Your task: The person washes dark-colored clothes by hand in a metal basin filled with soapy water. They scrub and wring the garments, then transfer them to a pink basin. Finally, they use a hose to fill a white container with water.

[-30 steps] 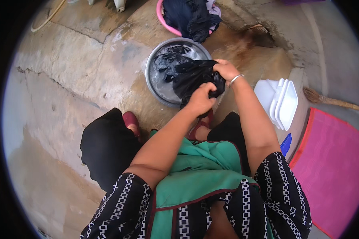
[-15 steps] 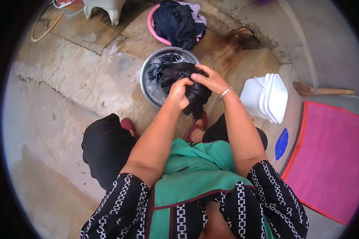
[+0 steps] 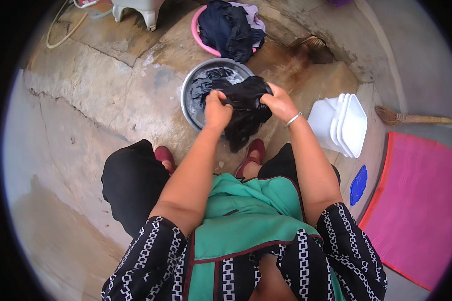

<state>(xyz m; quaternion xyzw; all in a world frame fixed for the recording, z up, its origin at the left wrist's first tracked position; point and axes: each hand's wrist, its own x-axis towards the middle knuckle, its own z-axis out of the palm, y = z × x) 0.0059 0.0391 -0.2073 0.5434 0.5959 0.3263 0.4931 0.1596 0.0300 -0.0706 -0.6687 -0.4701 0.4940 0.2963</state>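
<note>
A wet black cloth (image 3: 246, 108) is stretched between my two hands over the near right rim of a grey basin (image 3: 186, 103). My left hand (image 3: 218, 110) grips its left side, fingers closed around the fabric. On the other side my right hand (image 3: 280, 104), with a bangle at the wrist, pinches the cloth's upper right edge. Part of the cloth hangs down outside the basin, above my feet. Inside the basin lie soapy water and more dark wet fabric (image 3: 211, 83); whether it joins the cloth I hold, I cannot tell.
Behind the basin stands a pink tub (image 3: 198, 36) heaped with dark and lilac clothes. Stacked white containers (image 3: 331, 125) are at right, near a blue lid (image 3: 358, 185), a broom (image 3: 412, 117) and a pink mat (image 3: 417, 205). A white stool (image 3: 140, 10) and a hose (image 3: 68, 35) lie far left.
My hands have moved apart, the right one shifting rightward. The bunched black cloth is now spread and hangs lower between them.
</note>
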